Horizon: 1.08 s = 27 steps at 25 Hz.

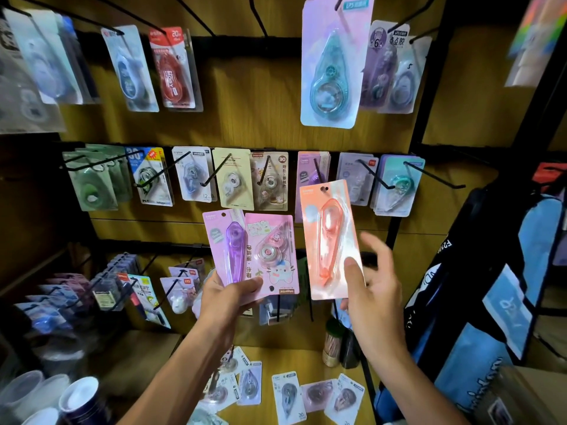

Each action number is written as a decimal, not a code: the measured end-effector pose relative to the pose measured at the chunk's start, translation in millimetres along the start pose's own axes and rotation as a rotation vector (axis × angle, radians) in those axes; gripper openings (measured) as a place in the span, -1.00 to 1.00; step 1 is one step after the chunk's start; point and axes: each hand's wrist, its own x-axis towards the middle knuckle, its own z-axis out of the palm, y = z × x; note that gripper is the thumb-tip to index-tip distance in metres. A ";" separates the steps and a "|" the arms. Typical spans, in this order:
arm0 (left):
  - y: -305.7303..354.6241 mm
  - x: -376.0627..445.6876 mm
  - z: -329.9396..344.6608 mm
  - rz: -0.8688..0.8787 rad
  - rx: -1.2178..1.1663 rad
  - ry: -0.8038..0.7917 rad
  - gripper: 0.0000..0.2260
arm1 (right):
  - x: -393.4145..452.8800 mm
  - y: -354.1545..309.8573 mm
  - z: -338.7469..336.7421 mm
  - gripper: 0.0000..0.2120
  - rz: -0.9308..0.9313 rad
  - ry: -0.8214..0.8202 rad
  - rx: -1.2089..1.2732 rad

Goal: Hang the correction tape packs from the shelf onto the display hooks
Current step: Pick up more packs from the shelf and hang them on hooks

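While both forearms reach up from the bottom of the view, several loose correction tape packs [287,394] lie flat and scattered on the wooden shelf [310,361] beneath them, some overlapping, with a small jar of thin sticks [333,345] standing at the shelf's back right. White paper cups [78,394] crowd the lower left corner, blurred. Above the shelf, the left hand [225,297] grips two packs fanned together at their lower ends, thumb across the front: a purple pack [225,240] on the left and a pink cartoon pack [273,256] turned upside down, overlapping it on the right. Just beside these, the right hand [372,289] holds an orange pack [328,237] upright by its lower right corner, thumb pressed on the front while the other fingers spread loosely behind. The orange pack's hang hole sits near the middle row of black display hooks [374,176], in front of a hanging purple pack, though whether it touches a hook cannot be told. Behind, a wood-panelled wall carries three rows of hooks on black rails, most holding carded tapes in green, blue, cream, red and lilac. A large pink-backed teal pack [333,65] hangs at the top. At right, past a black upright post [429,87], blue and black bags [503,271] stand.
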 end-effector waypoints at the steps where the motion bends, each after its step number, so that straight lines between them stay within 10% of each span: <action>1: 1.3 0.7 1.3 0.000 0.001 0.003 -0.66 | 5.4 -1.0 3.6 -0.71 -0.024 0.028 0.006; 5: 4.3 5.3 3.6 -0.007 -0.012 0.015 -0.62 | 53.4 4.4 27.0 -0.70 -0.016 0.000 -0.184; 12: 9.0 8.0 -3.3 0.007 -0.010 -0.010 -0.63 | 128.6 -0.6 61.3 -0.42 0.517 -0.298 -0.040; 17: 9.3 10.5 -10.3 -0.016 0.057 -0.050 -0.63 | 87.7 20.4 65.0 -0.47 0.283 -0.201 -0.123; 21: 10.8 8.2 -11.3 -0.025 0.317 -0.120 -0.65 | 80.1 20.3 50.8 -0.49 0.280 -0.431 -0.027; 27: 1.7 8.3 -14.6 -0.026 0.080 0.097 -0.73 | 81.6 26.9 12.4 -0.93 0.521 -0.470 -0.142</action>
